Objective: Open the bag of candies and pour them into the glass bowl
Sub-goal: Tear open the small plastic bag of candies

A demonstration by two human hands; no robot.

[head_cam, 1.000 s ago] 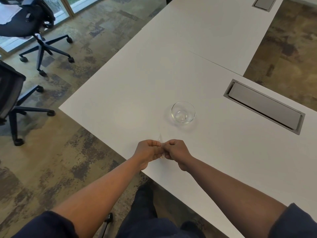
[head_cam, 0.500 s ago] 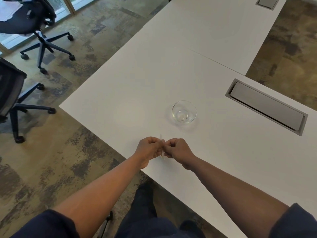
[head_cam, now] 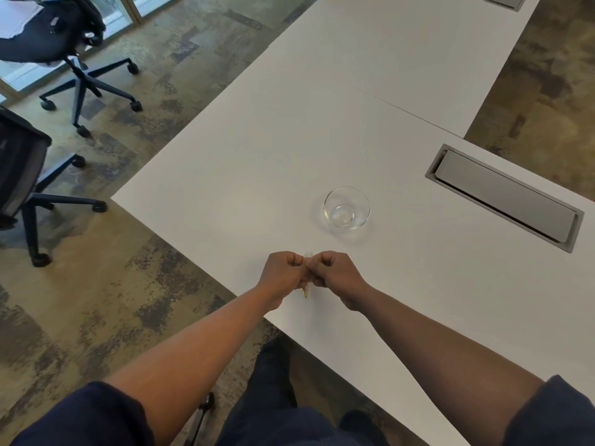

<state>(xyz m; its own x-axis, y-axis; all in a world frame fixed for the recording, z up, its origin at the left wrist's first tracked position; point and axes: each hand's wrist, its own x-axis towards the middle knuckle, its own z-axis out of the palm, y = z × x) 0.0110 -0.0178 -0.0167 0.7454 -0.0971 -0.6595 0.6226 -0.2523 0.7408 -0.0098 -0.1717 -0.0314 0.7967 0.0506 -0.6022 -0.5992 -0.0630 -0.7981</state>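
Office room with patchy brown-grey carpet (head_cam: 96, 317) and a big white table (head_cam: 257, 156) running diagonally across the shot. Two black rolling chairs sit off to the left, one (head_cam: 64, 43) by the window up top with its seat partly cut off by the frame, the other (head_cam: 22, 175) half out of view. There's a grey cable hatch (head_cam: 504, 196) sunk into the table on the right. The glass bowl (head_cam: 346, 207) stands upright on the table, nothing in it as far as I can see, a little way past the hands. Both hands are over the near edge of the table, knuckles almost touching: left hand (head_cam: 283, 275) and right hand (head_cam: 335, 275) both curled tight, pinching the candy bag (head_cam: 308, 275) between them. Honestly the bag is mostly hidden; you only get a pale sliver poking up above the fingers and a bit hanging below. Can't tell if it's torn yet. Dark blue sleeves are cut off at the bottom.
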